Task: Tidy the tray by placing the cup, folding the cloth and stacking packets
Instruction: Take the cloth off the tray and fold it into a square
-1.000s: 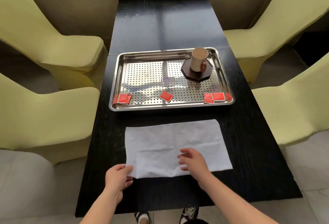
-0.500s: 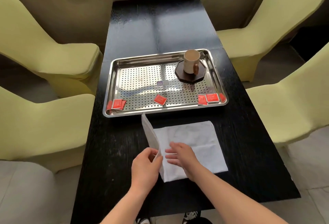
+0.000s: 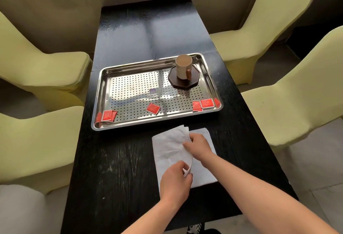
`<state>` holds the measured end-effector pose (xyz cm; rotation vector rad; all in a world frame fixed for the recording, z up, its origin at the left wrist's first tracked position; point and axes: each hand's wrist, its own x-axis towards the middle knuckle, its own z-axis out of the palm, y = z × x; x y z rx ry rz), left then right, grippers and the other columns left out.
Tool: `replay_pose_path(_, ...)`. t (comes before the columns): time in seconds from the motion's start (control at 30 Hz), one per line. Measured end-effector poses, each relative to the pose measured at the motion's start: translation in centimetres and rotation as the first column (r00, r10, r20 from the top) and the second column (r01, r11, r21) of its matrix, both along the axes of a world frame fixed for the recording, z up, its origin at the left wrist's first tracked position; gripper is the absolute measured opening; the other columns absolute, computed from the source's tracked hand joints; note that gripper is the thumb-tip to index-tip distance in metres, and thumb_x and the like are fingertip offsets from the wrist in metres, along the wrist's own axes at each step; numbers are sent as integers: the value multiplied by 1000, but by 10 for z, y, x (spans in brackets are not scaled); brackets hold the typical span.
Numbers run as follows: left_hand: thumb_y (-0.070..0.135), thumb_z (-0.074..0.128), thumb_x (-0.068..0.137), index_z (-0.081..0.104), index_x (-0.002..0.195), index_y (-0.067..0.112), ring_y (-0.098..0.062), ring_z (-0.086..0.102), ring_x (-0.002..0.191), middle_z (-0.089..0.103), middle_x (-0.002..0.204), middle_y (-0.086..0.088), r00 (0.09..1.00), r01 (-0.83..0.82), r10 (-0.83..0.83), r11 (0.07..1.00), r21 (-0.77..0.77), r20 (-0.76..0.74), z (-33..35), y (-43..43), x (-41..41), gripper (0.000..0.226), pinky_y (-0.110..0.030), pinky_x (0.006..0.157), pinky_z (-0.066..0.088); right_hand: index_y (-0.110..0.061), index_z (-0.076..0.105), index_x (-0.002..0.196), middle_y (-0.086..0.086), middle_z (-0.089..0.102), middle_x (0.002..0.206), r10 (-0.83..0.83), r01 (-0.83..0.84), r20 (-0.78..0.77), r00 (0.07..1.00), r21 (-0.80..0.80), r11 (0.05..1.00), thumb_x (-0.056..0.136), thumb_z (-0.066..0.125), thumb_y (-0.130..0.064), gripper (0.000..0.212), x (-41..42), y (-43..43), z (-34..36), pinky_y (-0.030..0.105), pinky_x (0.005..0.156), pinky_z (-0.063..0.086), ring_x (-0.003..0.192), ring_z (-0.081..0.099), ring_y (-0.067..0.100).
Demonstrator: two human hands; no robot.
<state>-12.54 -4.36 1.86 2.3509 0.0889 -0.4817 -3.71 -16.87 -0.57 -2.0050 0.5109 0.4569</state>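
Observation:
A white cloth (image 3: 168,146) lies folded over on the black table in front of the steel tray (image 3: 104,85). My left hand (image 3: 175,183) pinches the cloth's near corner. My right hand (image 3: 199,145) grips the folded edge further back. A beige cup (image 3: 183,66) with a brown handle stands on a dark octagonal coaster (image 3: 193,83) in the tray's far right corner. Red packets lie along the tray's near side: a pair at the left (image 3: 107,115), one in the middle (image 3: 153,108), and a group at the right (image 3: 206,103).
The black table (image 3: 115,168) is narrow, with yellow-green chairs close on the left (image 3: 37,140) and on the right (image 3: 293,100). A pale wall runs behind the table's far end. A shoe (image 3: 194,229) shows under the near edge.
The cloth was spread flat a second ago. My left hand has carried its left half over to the right, and the cloth now lies folded in half, right of centre. The view has tilted.

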Motion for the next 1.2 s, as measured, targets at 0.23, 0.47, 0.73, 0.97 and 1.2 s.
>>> replay_pose_path(0.23,31,63,90,61,108,30,-12,63,83,67,93,9,999,47,-47,999,-19,13,-13,-40,5,18,-29,78,55,-10,63,76,3,60,73,-32,30,-57,998,-41,999,91,59,-21,19,1,-43,-20,34,62,42,68,54,17)
replay_pose_path(0.47,32,61,93,62,120,28,-12,63,94,68,106,8,993,117,-117,993,-3,27,-25,-72,9,27,-20,78,46,-12,66,81,6,68,84,-28,21,-66,997,-107,994,91,63,-20,12,5,-75,-35,40,71,54,78,64,22)
replay_pose_path(0.73,34,59,95,59,129,29,-10,60,105,63,119,7,973,227,-227,974,-9,-29,-31,-90,4,35,-25,91,49,-20,68,89,-3,67,86,-62,56,-50,997,-118,991,91,67,-20,2,2,-86,-50,33,73,54,81,63,14)
replay_pose_path(0.97,22,53,87,52,138,12,-33,27,138,37,151,-7,583,806,-807,561,188,-91,-47,-66,-7,51,-47,107,36,-21,61,131,-5,62,112,-88,128,159,983,-265,956,94,64,-15,38,-28,-96,-49,27,82,51,94,60,10)
replay_pose_path(1.2,25,49,89,45,146,23,-22,25,145,36,156,2,650,753,-758,635,173,-49,-61,-13,-24,57,-35,120,18,-33,60,122,-11,50,109,255,-220,-5,967,-522,824,88,69,-29,35,-94,-106,-67,32,81,55,100,54,9)
